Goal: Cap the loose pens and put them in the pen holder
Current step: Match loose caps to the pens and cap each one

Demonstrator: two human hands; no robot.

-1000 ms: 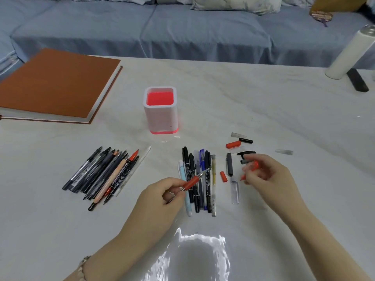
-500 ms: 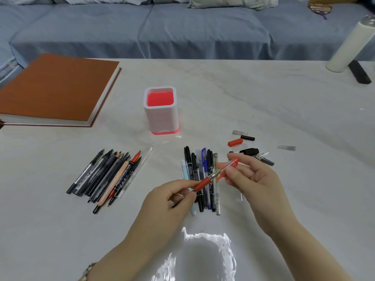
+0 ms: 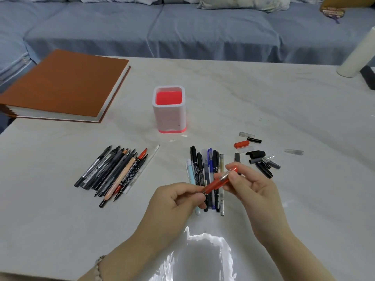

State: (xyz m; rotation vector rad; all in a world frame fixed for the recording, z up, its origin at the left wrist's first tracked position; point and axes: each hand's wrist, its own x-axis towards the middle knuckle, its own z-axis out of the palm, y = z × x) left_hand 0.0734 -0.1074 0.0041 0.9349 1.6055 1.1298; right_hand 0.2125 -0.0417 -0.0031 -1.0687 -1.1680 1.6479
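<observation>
My left hand (image 3: 176,201) grips the lower end of a red pen (image 3: 216,184), which slants up to the right. My right hand (image 3: 250,186) pinches the red cap (image 3: 230,173) seated on the pen's upper end. Both hands hover over a row of capped pens (image 3: 207,179) lying side by side. A bundle of uncapped pens (image 3: 115,173) lies to the left. Loose caps (image 3: 257,157), black, grey, clear and one red, are scattered to the right. The white pen holder (image 3: 169,114) with a red inside stands upright behind, with no pens visible in it.
A thick orange book (image 3: 65,84) lies at the table's far left. A white cylinder (image 3: 359,55) and a dark object stand at the far right edge. A blue sofa runs behind the table. A bright glare patch sits at the near edge between my forearms.
My right hand brought the red cap from the cap pile to the pen tip and slid it on. The left hand lifted and kept hold of the pen.
</observation>
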